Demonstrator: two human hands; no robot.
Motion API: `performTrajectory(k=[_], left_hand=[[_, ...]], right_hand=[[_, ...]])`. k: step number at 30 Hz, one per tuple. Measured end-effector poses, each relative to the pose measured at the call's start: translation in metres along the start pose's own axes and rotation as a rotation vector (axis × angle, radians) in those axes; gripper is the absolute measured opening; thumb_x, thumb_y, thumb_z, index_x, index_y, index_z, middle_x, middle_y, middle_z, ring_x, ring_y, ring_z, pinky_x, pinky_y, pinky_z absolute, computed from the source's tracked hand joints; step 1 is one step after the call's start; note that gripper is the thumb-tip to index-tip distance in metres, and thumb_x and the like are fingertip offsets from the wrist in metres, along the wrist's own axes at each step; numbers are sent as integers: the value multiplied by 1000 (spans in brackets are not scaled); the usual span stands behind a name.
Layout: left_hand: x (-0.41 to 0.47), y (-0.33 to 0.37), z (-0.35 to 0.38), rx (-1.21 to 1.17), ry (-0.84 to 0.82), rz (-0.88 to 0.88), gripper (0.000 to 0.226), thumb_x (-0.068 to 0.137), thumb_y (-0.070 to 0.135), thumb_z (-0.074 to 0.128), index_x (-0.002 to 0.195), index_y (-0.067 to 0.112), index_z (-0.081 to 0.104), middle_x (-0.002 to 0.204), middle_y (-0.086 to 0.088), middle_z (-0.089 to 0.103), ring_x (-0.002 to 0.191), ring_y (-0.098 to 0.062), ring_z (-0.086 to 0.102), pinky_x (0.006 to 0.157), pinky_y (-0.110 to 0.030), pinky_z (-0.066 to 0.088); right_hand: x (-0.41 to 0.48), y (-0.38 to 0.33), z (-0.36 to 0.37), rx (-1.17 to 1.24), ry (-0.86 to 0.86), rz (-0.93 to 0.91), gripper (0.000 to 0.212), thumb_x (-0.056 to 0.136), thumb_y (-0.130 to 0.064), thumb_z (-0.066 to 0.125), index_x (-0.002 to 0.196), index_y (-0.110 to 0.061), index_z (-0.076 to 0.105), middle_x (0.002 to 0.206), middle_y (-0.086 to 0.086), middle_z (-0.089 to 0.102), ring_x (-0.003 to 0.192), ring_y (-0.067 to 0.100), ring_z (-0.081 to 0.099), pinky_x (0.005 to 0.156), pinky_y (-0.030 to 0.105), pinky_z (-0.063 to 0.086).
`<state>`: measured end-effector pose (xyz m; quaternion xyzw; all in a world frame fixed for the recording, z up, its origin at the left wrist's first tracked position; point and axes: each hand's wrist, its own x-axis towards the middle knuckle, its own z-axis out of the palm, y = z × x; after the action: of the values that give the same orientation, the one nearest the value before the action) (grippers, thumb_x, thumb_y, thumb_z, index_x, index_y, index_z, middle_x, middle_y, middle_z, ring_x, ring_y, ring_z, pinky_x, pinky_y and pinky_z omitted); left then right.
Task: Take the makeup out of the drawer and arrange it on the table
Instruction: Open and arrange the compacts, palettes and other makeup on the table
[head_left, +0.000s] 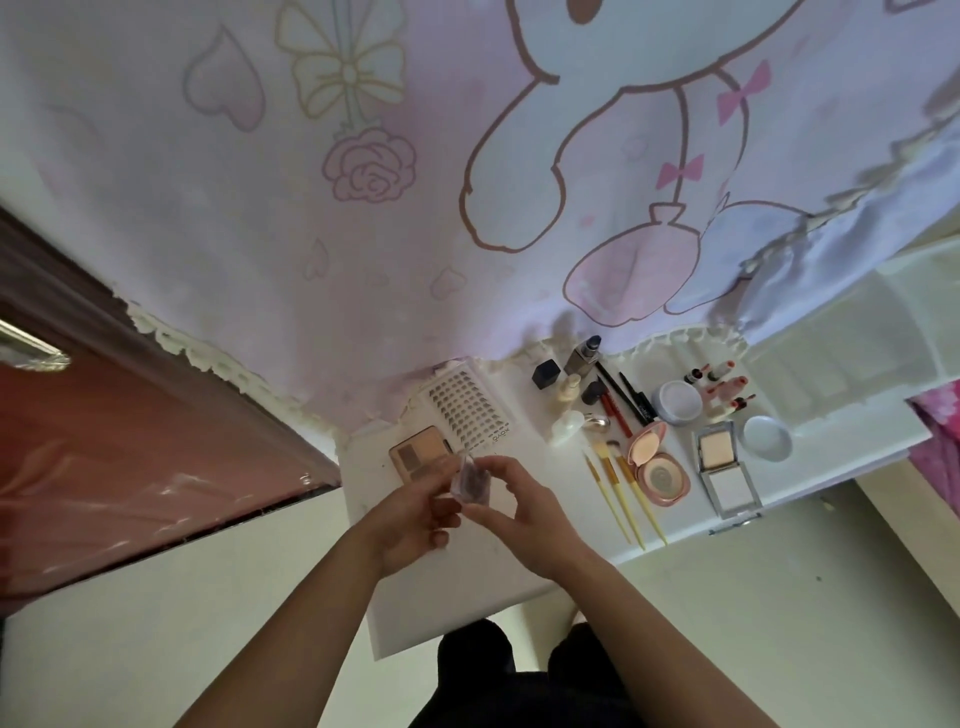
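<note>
A home dressing corner: a pink cartoon curtain with hearts and bows hangs behind a white table spread with makeup.

Pastel room, dim light.
A pink cartoon curtain with hearts, a bow and a rose hangs behind the white bench; a reddish-brown door with a metal handle stands left, white shelving right, pale floor below.
</note>
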<state>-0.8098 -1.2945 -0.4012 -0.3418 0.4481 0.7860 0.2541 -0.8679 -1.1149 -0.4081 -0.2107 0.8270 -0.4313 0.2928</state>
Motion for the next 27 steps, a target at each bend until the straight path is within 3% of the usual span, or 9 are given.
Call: performTrajectory(k=[3, 8, 13, 17, 20, 23, 25, 27], left_hand=[[-8, 3, 2, -84, -18, 53, 65, 81, 51, 75, 133, 14, 61, 105, -12, 56, 67, -11, 52, 57, -24, 43], [-22, 2, 15, -260, -5, 95, 51, 88, 36, 69, 128, 5, 63, 99, -15, 64, 72, -16, 57, 65, -28, 50], [-32, -2, 38, -317, 11, 143, 36, 88, 29, 70, 116, 7, 66, 95, -13, 65, 75, -18, 55, 66, -27, 50], [-37, -10, 63, -422, 34, 182, 34, 83, 26, 74, 111, 7, 68, 90, -12, 66, 71, -17, 54, 64, -26, 50], [-38, -15, 81, -419, 22, 217, 57, 63, 30, 93, 111, 10, 70, 90, -12, 67, 72, -17, 54, 65, -27, 50], [-36, -21, 104, -335, 90, 244, 68, 56, 35, 95, 116, 14, 71, 101, -15, 67, 85, -24, 56, 75, -36, 52], [-39, -25, 120, -279, 117, 253, 58, 64, 37, 89, 116, 19, 72, 108, -16, 67, 95, -28, 59, 83, -42, 54], [-42, -29, 133, -253, 102, 271, 50, 76, 33, 81, 122, 16, 69, 110, -17, 67, 94, -28, 63, 82, -41, 55]], right_hand=[[-3, -10, -9, -28, -21, -73, 48, 91, -41, 69, 134, -33, 48, 133, -15, 59, 123, 3, 54, 104, 22, 42], [-10, -24, -26, -80, -78, -184, 57, 95, -41, 65, 145, -33, 41, 142, -13, 54, 126, 3, 52, 105, 25, 44], [-22, -24, -47, -144, -123, -306, 60, 100, -33, 59, 154, -23, 36, 154, -9, 42, 135, -10, 29, 109, 3, 19], [-33, -21, -64, -218, -151, -420, 59, 104, -42, 45, 155, -17, 32, 159, -1, 36, 146, 4, 28, 121, 21, 22], [-42, -17, -76, -284, -142, -458, 65, 103, -53, 30, 157, -17, 27, 160, 1, 35, 147, 13, 32, 120, 34, 30], [-56, -12, -92, -274, -115, -442, 60, 103, -37, 47, 157, -20, 27, 152, -2, 47, 138, 12, 41, 115, 24, 30], [-62, -7, -103, -261, -89, -424, 65, 97, -32, 57, 155, -19, 31, 144, -1, 55, 132, 12, 47, 111, 21, 33], [-65, -1, -112, -262, -82, -425, 72, 91, -32, 64, 155, -18, 33, 142, -1, 57, 130, 12, 50, 107, 17, 32]])
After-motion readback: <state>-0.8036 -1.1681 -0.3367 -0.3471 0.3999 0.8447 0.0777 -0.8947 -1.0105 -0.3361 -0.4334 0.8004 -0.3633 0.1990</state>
